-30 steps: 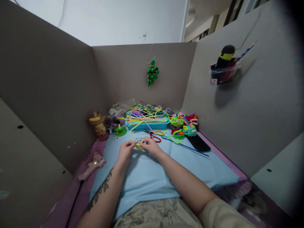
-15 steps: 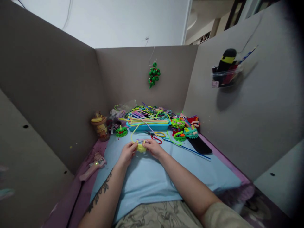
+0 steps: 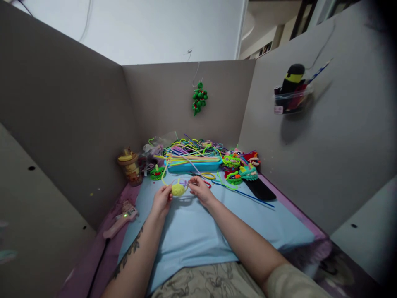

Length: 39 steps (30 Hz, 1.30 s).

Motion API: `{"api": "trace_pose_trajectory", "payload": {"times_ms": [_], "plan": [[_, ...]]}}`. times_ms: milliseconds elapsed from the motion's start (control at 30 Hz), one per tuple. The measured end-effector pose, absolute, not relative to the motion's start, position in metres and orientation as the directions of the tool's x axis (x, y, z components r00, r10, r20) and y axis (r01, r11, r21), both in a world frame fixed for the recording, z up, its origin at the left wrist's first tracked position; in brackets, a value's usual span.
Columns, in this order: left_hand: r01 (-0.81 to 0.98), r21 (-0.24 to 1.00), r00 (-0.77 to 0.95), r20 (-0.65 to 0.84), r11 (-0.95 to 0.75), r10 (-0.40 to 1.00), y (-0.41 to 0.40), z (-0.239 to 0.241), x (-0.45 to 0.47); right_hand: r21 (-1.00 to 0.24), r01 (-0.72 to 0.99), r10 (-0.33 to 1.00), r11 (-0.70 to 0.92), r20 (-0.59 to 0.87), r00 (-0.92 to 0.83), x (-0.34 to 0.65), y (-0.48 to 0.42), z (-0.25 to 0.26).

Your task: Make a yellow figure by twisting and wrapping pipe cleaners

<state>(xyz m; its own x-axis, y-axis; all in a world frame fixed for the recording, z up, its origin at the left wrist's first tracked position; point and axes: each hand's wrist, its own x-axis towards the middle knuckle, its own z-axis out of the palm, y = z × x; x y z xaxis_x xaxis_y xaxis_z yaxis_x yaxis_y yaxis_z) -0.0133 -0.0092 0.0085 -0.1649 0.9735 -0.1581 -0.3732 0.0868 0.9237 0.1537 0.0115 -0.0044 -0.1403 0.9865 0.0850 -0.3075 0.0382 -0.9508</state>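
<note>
My left hand [image 3: 161,200] is closed on a small yellow fuzzy ball of wound pipe cleaner [image 3: 178,189], held just above the light blue mat [image 3: 198,223]. A loose yellow-green tail curls up and left from the ball. My right hand [image 3: 201,191] pinches a thin pipe cleaner strand that loops round the ball's right side. The two hands are a little apart, the ball between them.
A blue tray [image 3: 194,166] heaped with coloured pipe cleaners stands behind the hands. Finished green and teal pieces [image 3: 240,174] lie to the right, red scissors [image 3: 204,181] just behind my right hand. A jar [image 3: 130,166] and a pink glue gun [image 3: 120,218] sit left. Grey partition walls enclose the desk.
The hands have drawn apart. The yellow ball now sits in my left hand, clearer to see, and my right hand has pulled the strand out to the right.
</note>
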Motion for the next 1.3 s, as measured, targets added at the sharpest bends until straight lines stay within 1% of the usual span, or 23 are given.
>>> {"api": "trace_pose_trajectory", "payload": {"times_ms": [67,167,233,300,367,433,500,567,633,733,833,900,1000,1100,1200,1300], "plan": [[-0.423,0.898,-0.15,-0.199,0.119,0.968,-0.008,0.009,-0.014,-0.955,-0.29,0.983,0.067,0.113,-0.144,0.153,0.012,-0.007],[-0.477,0.86,-0.105,-0.263,0.183,0.959,-0.007,0.01,-0.014,-0.953,-0.301,0.977,0.038,0.098,-0.187,0.151,0.013,-0.009],[-0.473,0.854,-0.063,-0.279,0.218,0.958,-0.008,0.01,-0.014,-0.946,-0.325,0.972,0.005,0.082,-0.222,0.15,0.013,-0.01],[-0.434,0.875,-0.036,-0.255,0.215,0.966,-0.009,0.009,-0.013,-0.938,-0.346,0.969,0.0,0.085,-0.231,0.15,0.015,-0.01],[-0.366,0.92,-0.069,-0.181,0.143,0.981,-0.01,0.009,-0.012,-0.935,-0.347,0.975,0.073,0.139,-0.171,0.151,0.016,-0.011],[-0.26,0.965,-0.156,-0.047,0.005,0.987,-0.012,0.008,-0.009,-0.936,-0.281,0.966,0.212,0.244,-0.085,0.153,0.017,-0.012],[-0.119,0.985,-0.211,0.1,-0.127,0.972,-0.015,0.008,-0.007,-0.927,-0.147,0.933,0.345,0.356,-0.051,0.155,0.015,-0.011],[0.018,0.978,-0.19,0.209,-0.21,0.959,-0.017,0.008,-0.005,-0.894,0.006,0.891,0.448,0.446,-0.082,0.156,0.01,-0.009],[0.145,0.952,-0.149,0.289,-0.269,0.946,-0.021,0.007,-0.003,-0.84,0.114,0.846,0.531,0.518,-0.123,0.155,0.004,-0.006],[0.302,0.888,-0.111,0.394,-0.346,0.913,-0.026,0.007,-0.001,-0.804,0.172,0.822,0.569,0.552,-0.142,0.152,-0.002,-0.003],[0.372,0.845,-0.077,0.442,-0.385,0.894,-0.03,0.008,-0.001,-0.841,0.13,0.847,0.525,0.502,-0.174,0.149,-0.002,-0.005],[0.367,0.846,-0.072,0.442,-0.388,0.894,-0.029,0.007,-0.001,-0.872,0.074,0.859,0.485,0.458,-0.229,0.148,0.0,-0.008],[0.302,0.885,-0.093,0.398,-0.355,0.913,-0.024,0.003,-0.004,-0.898,0.004,0.863,0.44,0.421,-0.279,0.148,0.002,-0.01],[0.185,0.934,-0.128,0.33,-0.304,0.935,-0.017,0.0,-0.006,-0.909,-0.05,0.862,0.415,0.41,-0.3,0.15,0.004,-0.01],[0.057,0.974,-0.168,0.228,-0.221,0.959,-0.013,0.002,-0.007,-0.913,-0.097,0.857,0.397,0.406,-0.317,0.15,0.004,-0.01],[-0.008,0.988,-0.175,0.15,-0.154,0.973,-0.013,0.005,-0.007,-0.922,-0.117,0.861,0.369,0.387,-0.331,0.148,0.004,-0.011]]}}
